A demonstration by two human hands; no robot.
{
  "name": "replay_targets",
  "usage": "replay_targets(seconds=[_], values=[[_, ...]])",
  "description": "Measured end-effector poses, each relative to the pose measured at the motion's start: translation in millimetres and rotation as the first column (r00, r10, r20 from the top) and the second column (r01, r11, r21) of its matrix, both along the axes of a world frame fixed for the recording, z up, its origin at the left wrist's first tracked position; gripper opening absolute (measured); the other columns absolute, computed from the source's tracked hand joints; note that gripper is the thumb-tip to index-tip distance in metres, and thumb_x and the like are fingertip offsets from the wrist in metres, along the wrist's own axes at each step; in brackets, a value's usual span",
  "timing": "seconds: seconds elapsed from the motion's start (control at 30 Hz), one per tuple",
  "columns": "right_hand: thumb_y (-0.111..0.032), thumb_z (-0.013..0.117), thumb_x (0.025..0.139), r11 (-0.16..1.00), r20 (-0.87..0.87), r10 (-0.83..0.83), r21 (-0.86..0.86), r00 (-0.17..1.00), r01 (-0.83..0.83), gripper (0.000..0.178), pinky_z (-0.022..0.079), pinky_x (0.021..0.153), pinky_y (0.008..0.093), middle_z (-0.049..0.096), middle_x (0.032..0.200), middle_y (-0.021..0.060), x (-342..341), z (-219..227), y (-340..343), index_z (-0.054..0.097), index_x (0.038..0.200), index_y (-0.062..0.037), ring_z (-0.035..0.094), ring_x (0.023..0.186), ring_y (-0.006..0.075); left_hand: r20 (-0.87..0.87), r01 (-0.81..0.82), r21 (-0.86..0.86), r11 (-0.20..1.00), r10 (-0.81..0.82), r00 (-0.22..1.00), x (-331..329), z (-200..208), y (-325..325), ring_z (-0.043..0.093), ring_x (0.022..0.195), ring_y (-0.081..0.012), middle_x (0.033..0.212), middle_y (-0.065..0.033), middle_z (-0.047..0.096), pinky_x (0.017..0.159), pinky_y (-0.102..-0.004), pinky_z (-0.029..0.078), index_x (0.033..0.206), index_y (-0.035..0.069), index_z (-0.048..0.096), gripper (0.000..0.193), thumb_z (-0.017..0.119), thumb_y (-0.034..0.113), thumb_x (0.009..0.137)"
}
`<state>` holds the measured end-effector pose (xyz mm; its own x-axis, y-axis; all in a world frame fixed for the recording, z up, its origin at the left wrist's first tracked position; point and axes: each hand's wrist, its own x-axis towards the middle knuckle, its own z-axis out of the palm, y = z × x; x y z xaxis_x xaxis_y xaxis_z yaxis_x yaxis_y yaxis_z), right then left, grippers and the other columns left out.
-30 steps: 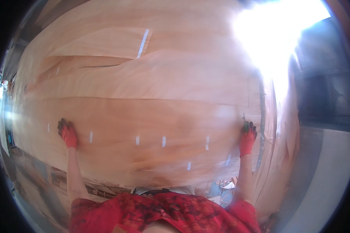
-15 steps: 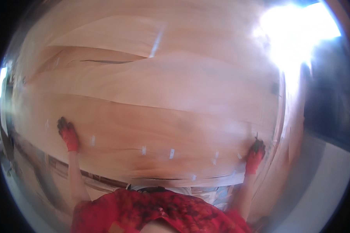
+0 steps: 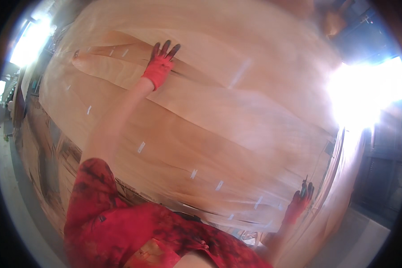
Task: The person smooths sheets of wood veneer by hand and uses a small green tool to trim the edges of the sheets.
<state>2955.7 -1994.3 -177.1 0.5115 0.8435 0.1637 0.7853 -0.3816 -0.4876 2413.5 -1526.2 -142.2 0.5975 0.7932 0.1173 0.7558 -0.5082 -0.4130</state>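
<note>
A broad sheet of thin wood veneer spreads out in front of me, with pieces of pale tape on it. My left hand, in a red glove with dark fingertips, reaches far over the sheet. Its fingers are spread beside a long, narrow gap in the veneer. Near the sheet's right edge is my right hand, gloved the same way. A thin, dark, pointed tool sticks up from its fingers; its exact kind is too small to make out.
Beyond the right edge of the veneer stands a pale surface, with dark equipment behind it. Broken wooden strips lie at the lower left. Strong light glares at the upper right and upper left.
My left hand has moved from the sheet's near left part forward and right to the gap. My right hand stays by the right edge. The view has turned and tilted.
</note>
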Motion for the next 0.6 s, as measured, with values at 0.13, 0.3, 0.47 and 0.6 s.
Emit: replay_targets(seconds=[0.13, 0.3, 0.47, 0.6], values=[[0.002, 0.052, 0.094, 0.996, -0.148, -0.004, 0.088, 0.989, 0.018, 0.044, 0.033, 0.113, 0.0435, 0.049, 0.146, 0.0157, 22, -9, 3, 0.053, 0.137, -0.0023, 0.042, 0.139, 0.0329, -0.144, 0.068, -0.009, 0.998, -0.069, 0.987, -3, -9, 76, 0.031, 0.144, -0.0378, 0.151, -0.0114, 0.044, 0.118, -0.0586, 0.022, 0.124, 0.008, 0.057, 0.039, 0.054, 0.006, 0.085], [0.004, 0.052, 0.093, 0.978, -0.438, -0.075, 0.143, 0.896, 0.151, 0.049, 0.034, 0.113, 0.0391, 0.052, 0.144, 0.0137, 22, -29, 23, 0.049, 0.141, -0.0012, 0.048, 0.134, 0.0271, 0.226, -0.305, 0.466, 0.83, 0.222, 0.949, 14, 63, 162, 0.042, 0.136, -0.0375, 0.143, -0.0157, 0.049, 0.115, -0.058, 0.027, 0.139, 0.006, 0.05, 0.048, 0.05, 0.015, 0.092], [0.003, 0.052, 0.094, 0.984, -0.468, -0.035, 0.139, 0.883, 0.113, 0.049, 0.034, 0.113, 0.0389, 0.052, 0.143, 0.0142, 11, -47, 50, 0.048, 0.142, -0.0016, 0.049, 0.132, 0.0265, 0.245, -0.173, 0.317, 0.933, 0.095, 0.965, 30, 29, 130, 0.036, 0.137, -0.0386, 0.148, -0.0169, 0.042, 0.114, -0.0566, 0.026, 0.143, 0.007, 0.045, 0.053, 0.051, 0.016, 0.091], [0.0, 0.053, 0.096, 0.989, -0.308, 0.115, 0.129, 0.944, -0.078, 0.043, 0.039, 0.109, 0.0408, 0.049, 0.145, 0.0168, -4, -46, 73, 0.048, 0.139, -0.0012, 0.048, 0.133, 0.0294, 0.444, -0.234, 0.05, 0.971, 0.188, 0.876, -20, -15, 61, 0.03, 0.14, -0.0376, 0.151, -0.0162, 0.038, 0.116, -0.053, 0.023, 0.142, 0.011, 0.047, 0.051, 0.054, 0.012, 0.091]])
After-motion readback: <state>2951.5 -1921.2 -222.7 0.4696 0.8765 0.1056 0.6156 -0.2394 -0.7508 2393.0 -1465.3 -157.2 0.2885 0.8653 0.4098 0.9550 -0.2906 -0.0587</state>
